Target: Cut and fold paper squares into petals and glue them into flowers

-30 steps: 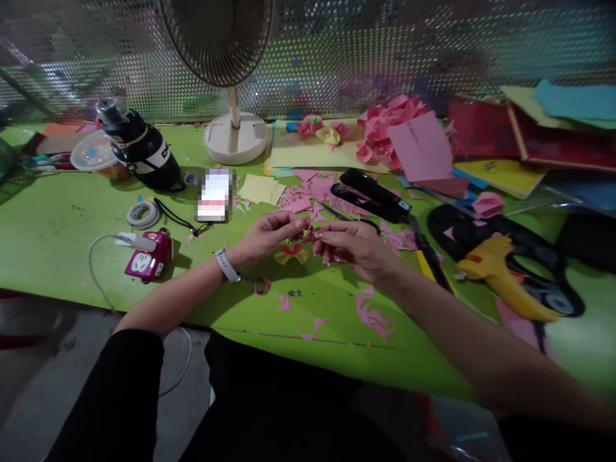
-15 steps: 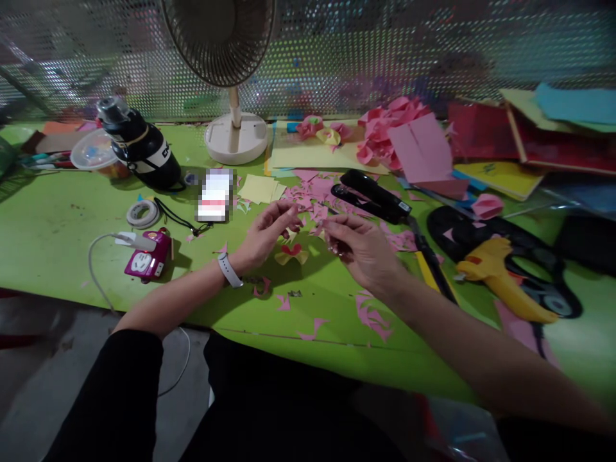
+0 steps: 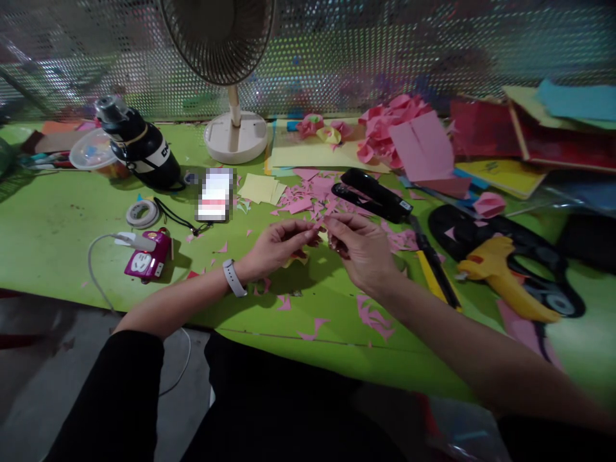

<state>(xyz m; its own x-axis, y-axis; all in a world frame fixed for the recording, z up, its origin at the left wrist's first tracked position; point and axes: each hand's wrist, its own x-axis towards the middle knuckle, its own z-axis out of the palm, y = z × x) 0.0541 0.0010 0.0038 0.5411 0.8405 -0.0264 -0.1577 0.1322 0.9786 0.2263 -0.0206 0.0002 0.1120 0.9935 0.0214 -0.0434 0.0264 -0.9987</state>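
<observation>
My left hand (image 3: 283, 244), with a pale watch on its wrist, pinches at a small pink paper piece (image 3: 319, 223) above the middle of the table. From the other side my right hand (image 3: 362, 249) grips the same piece between thumb and fingers. The fingers cover most of it, so its full shape is hidden. Beneath my left hand a yellow paper petal shape (image 3: 299, 258) is only partly visible. Just beyond the hands lie many pink paper scraps (image 3: 301, 204) and a black stapler (image 3: 373, 196).
A yellow glue gun (image 3: 505, 273) and a yellow cutter knife (image 3: 433, 276) lie at right. Pink paper flowers (image 3: 392, 128) are heaped behind. At left are a phone (image 3: 215, 196), a tape roll (image 3: 142, 213), a purple power adapter (image 3: 149, 256), a black bottle (image 3: 144, 151) and a fan (image 3: 235, 138).
My left hand has moved right and closed in on the pink paper piece at my right fingertips. It now covers most of the yellow and red paper shape below.
</observation>
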